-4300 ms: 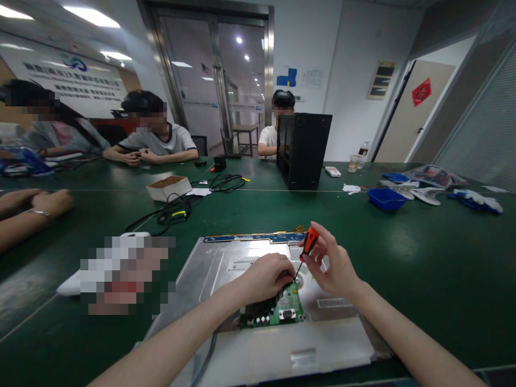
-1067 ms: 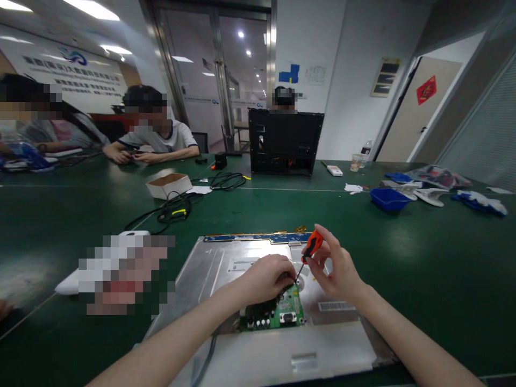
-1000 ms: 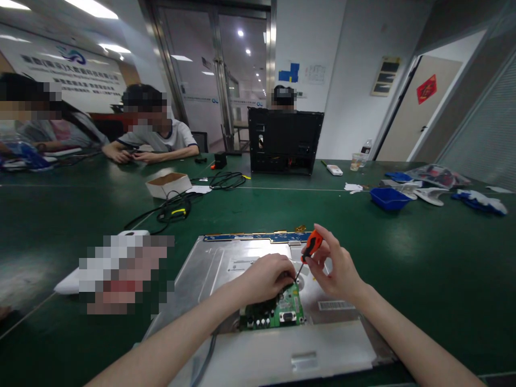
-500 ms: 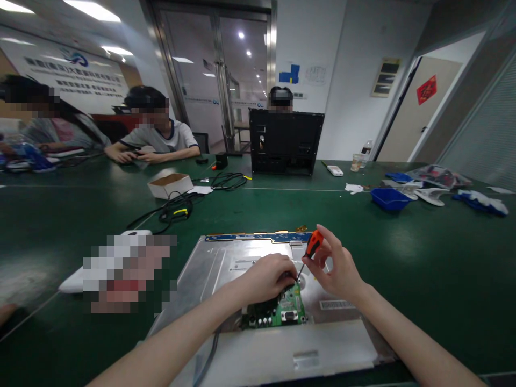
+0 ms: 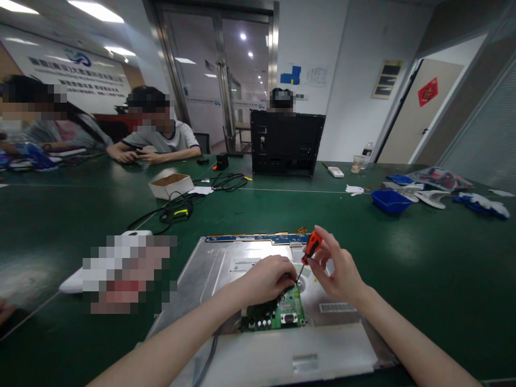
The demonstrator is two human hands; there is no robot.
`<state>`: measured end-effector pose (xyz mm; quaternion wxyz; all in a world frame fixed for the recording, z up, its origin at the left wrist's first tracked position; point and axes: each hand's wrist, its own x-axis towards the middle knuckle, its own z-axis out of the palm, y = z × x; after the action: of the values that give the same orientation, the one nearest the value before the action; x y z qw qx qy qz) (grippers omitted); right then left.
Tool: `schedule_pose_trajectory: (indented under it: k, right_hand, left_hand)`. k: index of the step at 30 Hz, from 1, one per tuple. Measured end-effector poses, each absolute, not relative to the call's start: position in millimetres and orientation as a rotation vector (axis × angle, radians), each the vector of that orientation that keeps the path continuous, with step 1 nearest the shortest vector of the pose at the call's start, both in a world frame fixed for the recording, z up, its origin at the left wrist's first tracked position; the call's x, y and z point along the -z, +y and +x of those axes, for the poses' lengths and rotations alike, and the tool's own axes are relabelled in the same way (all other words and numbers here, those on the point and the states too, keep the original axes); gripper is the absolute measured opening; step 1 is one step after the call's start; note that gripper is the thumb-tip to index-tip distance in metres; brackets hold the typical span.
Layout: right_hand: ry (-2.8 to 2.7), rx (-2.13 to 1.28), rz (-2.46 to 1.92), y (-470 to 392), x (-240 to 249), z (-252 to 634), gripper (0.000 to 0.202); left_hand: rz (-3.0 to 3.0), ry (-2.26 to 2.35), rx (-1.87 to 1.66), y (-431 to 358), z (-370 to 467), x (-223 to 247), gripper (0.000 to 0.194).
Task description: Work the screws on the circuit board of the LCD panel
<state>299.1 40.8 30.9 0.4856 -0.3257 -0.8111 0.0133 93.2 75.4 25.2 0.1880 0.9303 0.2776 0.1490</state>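
A silver metal panel (image 5: 338, 344) lies on the green table, with a green circuit board (image 5: 291, 307) on it. My right hand (image 5: 336, 266) holds a small orange and black screwdriver (image 5: 312, 247) by its handle, between thumb and fingers. The screwdriver is tilted, its shaft pointing down to the board's upper corner. There my left hand (image 5: 271, 277) rests over the board, its fingers closed near the screwdriver's tip. What those fingers grip, if anything, is hidden. A blue circuit strip (image 5: 250, 238) runs along the panel's far edge.
An open white box (image 5: 171, 186) and black cables (image 5: 229, 181) lie beyond the panel, to the left. A black monitor casing (image 5: 287, 144) stands farther back, a person behind it. Two people sit at the left. A blue tray (image 5: 391, 201) is at the right.
The fingers of my right hand have shifted slightly on the screwdriver's handle. My left hand remains in about the same place.
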Motion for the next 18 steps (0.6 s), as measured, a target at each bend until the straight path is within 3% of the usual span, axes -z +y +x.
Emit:
schedule_pose_trajectory:
  k: [18]
  right_hand:
    - [-1.972, -0.026, -0.782, 40.6, -30.9, 294.8, 0.066]
  left_hand:
    - [2.633, 0.767, -0.397, 75.3, 92.3, -26.7, 0.013]
